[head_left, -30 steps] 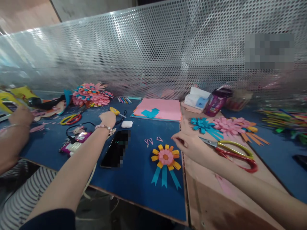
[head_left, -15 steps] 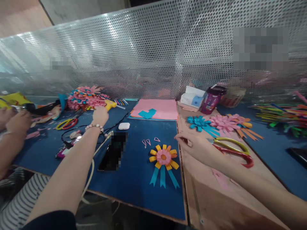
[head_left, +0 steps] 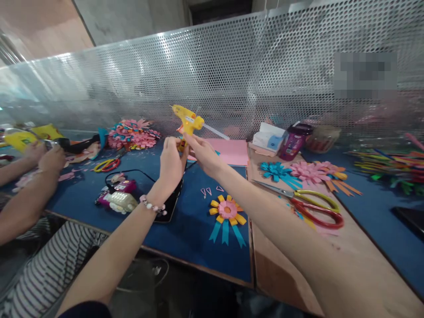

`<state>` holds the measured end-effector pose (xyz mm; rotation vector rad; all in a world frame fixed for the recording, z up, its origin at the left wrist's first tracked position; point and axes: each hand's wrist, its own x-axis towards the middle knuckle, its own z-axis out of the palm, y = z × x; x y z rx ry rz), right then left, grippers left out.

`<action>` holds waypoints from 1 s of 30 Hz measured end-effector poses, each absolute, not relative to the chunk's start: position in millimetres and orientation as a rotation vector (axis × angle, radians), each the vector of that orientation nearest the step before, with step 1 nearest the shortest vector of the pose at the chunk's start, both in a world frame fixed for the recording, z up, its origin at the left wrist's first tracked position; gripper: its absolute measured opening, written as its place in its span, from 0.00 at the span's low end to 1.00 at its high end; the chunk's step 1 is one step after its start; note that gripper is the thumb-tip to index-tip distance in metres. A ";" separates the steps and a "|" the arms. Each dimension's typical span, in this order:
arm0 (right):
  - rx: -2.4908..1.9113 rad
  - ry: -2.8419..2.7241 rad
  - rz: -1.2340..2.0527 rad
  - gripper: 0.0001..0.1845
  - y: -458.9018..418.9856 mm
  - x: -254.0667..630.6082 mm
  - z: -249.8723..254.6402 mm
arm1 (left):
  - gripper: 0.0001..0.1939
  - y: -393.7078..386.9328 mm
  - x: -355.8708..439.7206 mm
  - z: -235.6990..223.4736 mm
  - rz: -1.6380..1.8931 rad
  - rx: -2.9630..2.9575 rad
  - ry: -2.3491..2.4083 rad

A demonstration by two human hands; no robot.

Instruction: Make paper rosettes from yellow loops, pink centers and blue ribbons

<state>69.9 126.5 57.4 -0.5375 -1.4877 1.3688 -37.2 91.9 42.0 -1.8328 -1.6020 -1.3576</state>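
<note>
Lying nearest the person, a paper flower (head_left: 227, 210) rests face up on the blue table (head_left: 192, 247), its long axis running away from the body, blue tails (head_left: 225, 232) toward the near edge. Just right of it passes the right forearm (head_left: 265, 214). Farther off and to the flower's left, both hands hold a yellow glue gun (head_left: 187, 119) above the table: the left hand (head_left: 170, 163) curls around the low handle, the right hand (head_left: 206, 156) closes in from the other side, its exact finger grip partly hidden. The right hand is nearer the flower. The gun's long axis runs crosswise, nozzle (head_left: 173, 107) leftward, away from the flower, glue stick (head_left: 217, 131) slanting down rightward. Behind lie pink sheets (head_left: 232, 152), then a metal screen (head_left: 215, 79).
</note>
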 end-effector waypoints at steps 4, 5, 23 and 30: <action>-0.524 -1.251 1.344 0.23 139.0 44.8 60.3 | 0.13 81.7 -46.2 24.8 -1.360 -1.978 -1.627; -0.502 -1.200 1.350 0.22 140.7 44.3 61.0 | 0.15 83.2 -53.9 19.5 -1.322 -1.964 -1.716; -0.310 -1.103 1.580 0.18 42.1 94.7 107.2 | 0.13 123.5 -103.3 9.8 -0.400 -1.912 -2.340; -0.916 -1.014 1.512 0.16 -24.6 173.5 91.5 | 0.15 120.9 -155.7 37.7 -0.696 -1.608 -2.225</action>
